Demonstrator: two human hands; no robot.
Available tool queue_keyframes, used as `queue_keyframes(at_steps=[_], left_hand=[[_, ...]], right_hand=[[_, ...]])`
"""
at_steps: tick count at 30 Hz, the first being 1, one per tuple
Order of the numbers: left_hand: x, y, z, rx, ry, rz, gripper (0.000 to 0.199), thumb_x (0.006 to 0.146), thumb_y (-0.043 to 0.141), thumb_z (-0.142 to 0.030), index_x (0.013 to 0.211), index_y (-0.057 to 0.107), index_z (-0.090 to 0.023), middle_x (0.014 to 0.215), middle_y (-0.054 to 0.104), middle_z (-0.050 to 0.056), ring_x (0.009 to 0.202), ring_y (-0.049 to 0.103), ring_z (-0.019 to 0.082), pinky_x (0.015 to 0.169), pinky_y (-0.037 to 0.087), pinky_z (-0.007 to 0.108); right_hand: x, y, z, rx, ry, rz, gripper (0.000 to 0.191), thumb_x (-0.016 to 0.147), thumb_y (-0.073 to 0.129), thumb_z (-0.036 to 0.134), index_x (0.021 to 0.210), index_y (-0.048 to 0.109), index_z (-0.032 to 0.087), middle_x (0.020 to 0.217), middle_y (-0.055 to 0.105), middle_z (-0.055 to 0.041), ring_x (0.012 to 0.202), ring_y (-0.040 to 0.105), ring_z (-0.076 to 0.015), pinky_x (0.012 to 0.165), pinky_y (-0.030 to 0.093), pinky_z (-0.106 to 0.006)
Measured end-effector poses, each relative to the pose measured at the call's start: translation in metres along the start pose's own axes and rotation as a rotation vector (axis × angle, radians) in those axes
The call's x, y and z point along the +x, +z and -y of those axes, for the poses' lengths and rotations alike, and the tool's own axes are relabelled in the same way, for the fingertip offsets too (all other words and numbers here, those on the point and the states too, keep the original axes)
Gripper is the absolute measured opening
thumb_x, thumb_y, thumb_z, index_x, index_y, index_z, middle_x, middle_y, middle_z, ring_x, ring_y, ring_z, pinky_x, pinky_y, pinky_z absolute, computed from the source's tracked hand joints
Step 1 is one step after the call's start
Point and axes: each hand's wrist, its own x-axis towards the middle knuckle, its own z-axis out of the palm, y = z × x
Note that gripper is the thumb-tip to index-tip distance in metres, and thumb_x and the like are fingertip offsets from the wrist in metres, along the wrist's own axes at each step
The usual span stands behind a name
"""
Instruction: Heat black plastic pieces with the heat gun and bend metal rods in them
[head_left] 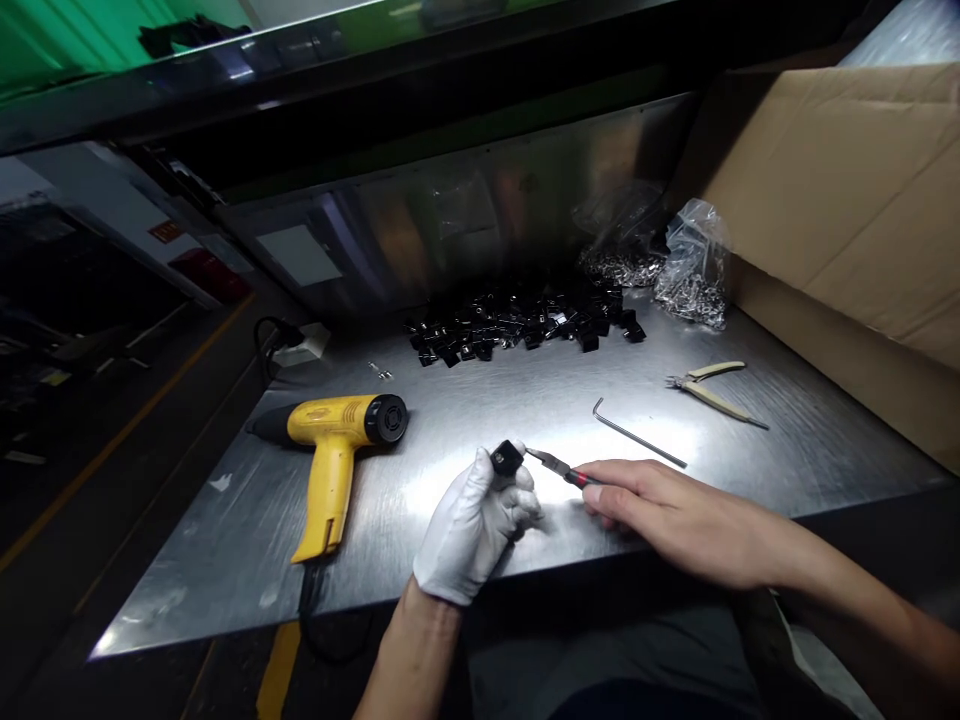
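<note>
A small black part (506,458) is being pinched between the thumb and fingers of the gloved left hand (474,520), over the near side of the metal table (232,560); a slim plier-like tool (555,464) is being gripped in the curled fingers of the bare right hand (667,505), its tip being aimed at the part's right side; whether contact is being made cannot be told; for clean work, a steady pinch is being called for, with gloved fingertips being kept clear of the tip; light pressure is being advised, lest the surface be scratched; farther back, a heap of black pieces (525,325) is being borne by the table.
</note>
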Motion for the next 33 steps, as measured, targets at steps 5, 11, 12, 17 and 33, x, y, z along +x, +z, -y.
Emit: queue_keyframes(at_steps=[5, 11, 12, 17, 33], left_hand=[[-0.003, 0.001, -0.003, -0.083, -0.037, 0.035, 0.036, 0.102, 0.048, -0.044, 0.116, 0.066, -0.016, 0.081, 0.065, 0.003, 0.069, 0.067, 0.012, 0.07, 0.058, 0.026], [-0.008, 0.0, -0.003, 0.193, 0.049, 0.054, 0.035, 0.1, 0.051, -0.044, 0.12, 0.065, -0.018, 0.08, 0.063, 0.003, 0.071, 0.064, 0.015, 0.074, 0.056, 0.031], [-0.009, -0.001, -0.004, 0.266, 0.06, 0.047, 0.035, 0.1, 0.052, -0.044, 0.121, 0.064, -0.018, 0.08, 0.063, 0.003, 0.071, 0.064, 0.015, 0.074, 0.055, 0.031], [-0.014, -0.002, -0.015, 0.623, 0.085, -0.021, 0.036, 0.097, 0.059, -0.043, 0.127, 0.061, -0.023, 0.084, 0.067, 0.003, 0.078, 0.065, 0.015, 0.075, 0.052, 0.026], [-0.018, 0.005, -0.016, 1.103, 0.218, -0.064, 0.027, 0.096, 0.061, -0.037, 0.121, 0.069, -0.029, 0.122, 0.07, 0.002, 0.115, 0.064, 0.02, 0.102, 0.052, 0.032]], right_hand=[[0.0, 0.002, -0.001, 0.082, -0.041, 0.087, 0.033, 0.11, 0.039, 0.038, 0.091, 0.061, 0.021, 0.092, 0.064, 0.0014, 0.087, 0.058, -0.0181, 0.079, 0.043, -0.03], [0.001, -0.001, 0.005, 0.088, -0.016, 0.124, 0.033, 0.108, 0.039, 0.034, 0.087, 0.06, 0.02, 0.094, 0.064, -0.0004, 0.092, 0.059, -0.0202, 0.088, 0.043, -0.032], [0.001, -0.002, 0.006, 0.085, -0.017, 0.129, 0.033, 0.108, 0.039, 0.034, 0.087, 0.06, 0.02, 0.096, 0.064, -0.0007, 0.094, 0.059, -0.0206, 0.089, 0.043, -0.033], [-0.002, -0.004, 0.006, 0.056, 0.0, 0.103, 0.034, 0.107, 0.042, 0.04, 0.093, 0.067, 0.022, 0.093, 0.066, -0.0018, 0.098, 0.06, -0.0242, 0.089, 0.046, -0.035], [-0.006, -0.006, -0.007, 0.008, 0.034, 0.028, 0.033, 0.103, 0.05, 0.046, 0.103, 0.075, 0.024, 0.092, 0.07, -0.0035, 0.098, 0.062, -0.0271, 0.088, 0.049, -0.037]])
